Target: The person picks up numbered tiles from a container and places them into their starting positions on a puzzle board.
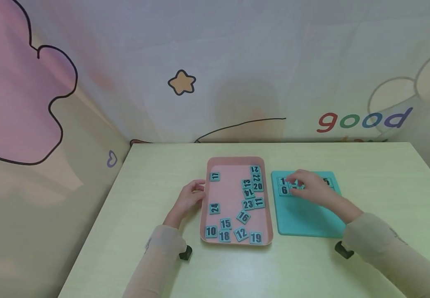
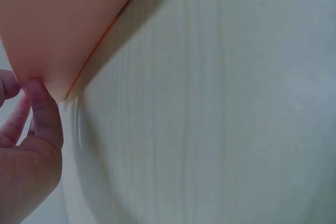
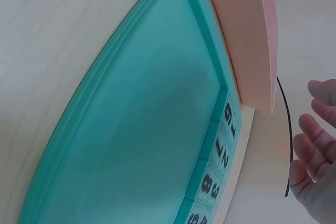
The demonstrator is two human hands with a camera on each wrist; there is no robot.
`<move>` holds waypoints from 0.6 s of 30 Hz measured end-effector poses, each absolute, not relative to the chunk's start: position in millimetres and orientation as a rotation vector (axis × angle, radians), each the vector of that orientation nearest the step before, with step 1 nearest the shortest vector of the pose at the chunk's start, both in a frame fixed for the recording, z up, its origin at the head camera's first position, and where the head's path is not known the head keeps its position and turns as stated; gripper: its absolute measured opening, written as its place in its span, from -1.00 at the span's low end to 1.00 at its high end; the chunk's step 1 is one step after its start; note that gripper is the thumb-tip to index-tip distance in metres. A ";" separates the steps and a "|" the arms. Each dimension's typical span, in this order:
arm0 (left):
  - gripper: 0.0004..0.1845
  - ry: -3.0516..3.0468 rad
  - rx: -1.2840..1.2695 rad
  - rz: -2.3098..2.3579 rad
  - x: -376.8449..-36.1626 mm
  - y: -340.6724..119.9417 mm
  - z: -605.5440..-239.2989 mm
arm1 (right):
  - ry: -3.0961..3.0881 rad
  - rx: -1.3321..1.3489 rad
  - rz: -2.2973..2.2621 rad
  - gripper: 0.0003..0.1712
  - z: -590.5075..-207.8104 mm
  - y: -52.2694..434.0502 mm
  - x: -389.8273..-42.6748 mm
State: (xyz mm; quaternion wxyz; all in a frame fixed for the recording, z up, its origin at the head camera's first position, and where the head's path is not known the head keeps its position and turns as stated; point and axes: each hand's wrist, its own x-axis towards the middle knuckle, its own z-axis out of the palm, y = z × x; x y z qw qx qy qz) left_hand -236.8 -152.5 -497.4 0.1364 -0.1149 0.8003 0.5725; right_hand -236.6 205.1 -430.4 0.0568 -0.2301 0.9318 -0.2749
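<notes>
A pink tray [image 1: 229, 186] lies mid-table with several loose teal number tiles [image 1: 214, 208] scattered in it. To its right sits a teal board [image 1: 304, 219] with tiles [image 1: 284, 190] in its top rows. My left hand [image 1: 190, 196] holds the tray's left rim. In the left wrist view its thumb [image 2: 44, 114] presses the tray wall [image 2: 63, 19]. My right hand [image 1: 311, 188] rests over the board's upper rows and hides some tiles. The right wrist view shows the board [image 3: 147, 129], its seated tiles [image 3: 220, 161], the tray edge [image 3: 247, 40] and relaxed fingers [image 3: 315, 156] holding nothing.
The pale wooden table [image 1: 378, 182] ends at cartoon-printed walls [image 1: 185, 82] behind and on both sides. Its left edge [image 1: 99, 215] runs close beside my left forearm. Bare tabletop lies right of the board and in front of both items.
</notes>
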 end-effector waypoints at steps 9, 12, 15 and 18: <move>-0.59 2.334 -0.341 1.641 -236.5 -151.9 -495.9 | 2.777 -0.753 -0.849 -0.61 -425.4 183.2 -234.1; -0.59 2.338 -0.338 1.640 -236.2 -151.8 -495.3 | 2.776 -0.784 -0.838 -0.62 -424.7 175.1 -233.0; -0.59 2.335 -0.332 1.640 -235.7 -151.7 -494.4 | 2.759 -0.790 -0.833 -0.62 -425.5 165.9 -231.0; -0.60 2.323 -0.341 1.646 -236.0 -151.6 -494.4 | 2.736 -0.823 -0.843 -0.64 -427.9 156.2 -227.6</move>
